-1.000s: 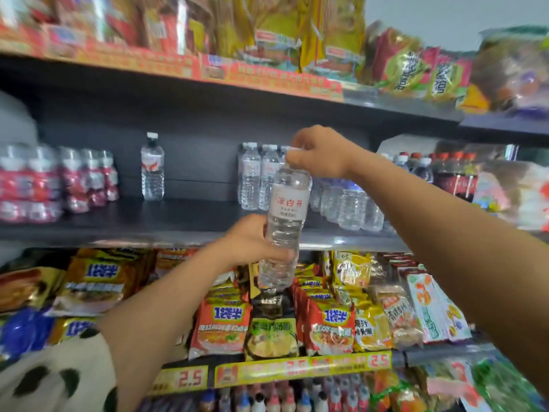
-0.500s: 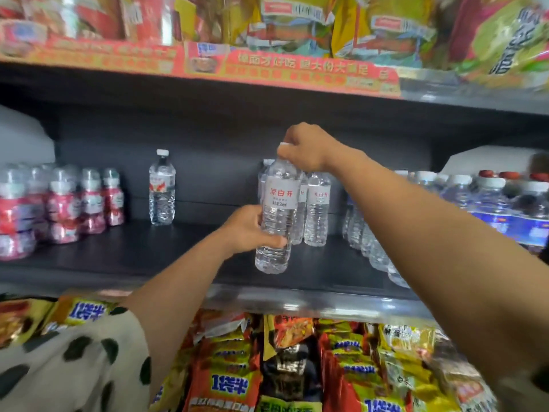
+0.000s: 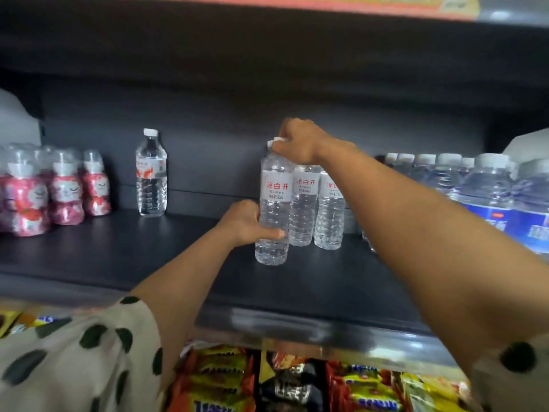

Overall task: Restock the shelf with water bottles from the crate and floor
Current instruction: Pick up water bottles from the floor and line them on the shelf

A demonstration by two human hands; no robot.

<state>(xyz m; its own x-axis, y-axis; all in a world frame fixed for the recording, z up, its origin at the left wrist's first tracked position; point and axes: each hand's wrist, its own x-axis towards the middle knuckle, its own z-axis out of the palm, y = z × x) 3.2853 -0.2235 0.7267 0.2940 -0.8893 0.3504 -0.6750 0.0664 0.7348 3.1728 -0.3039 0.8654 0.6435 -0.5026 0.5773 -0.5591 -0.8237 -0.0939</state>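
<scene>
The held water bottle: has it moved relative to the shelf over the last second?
Yes. The held water bottle has gone from in front of the shelf edge to over its board, beside the matching bottles, gripped by both hands.

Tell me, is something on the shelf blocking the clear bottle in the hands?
Nothing visible: the clear plastic water bottle already sits on the dark shelf, beside two matching bottles.
</scene>
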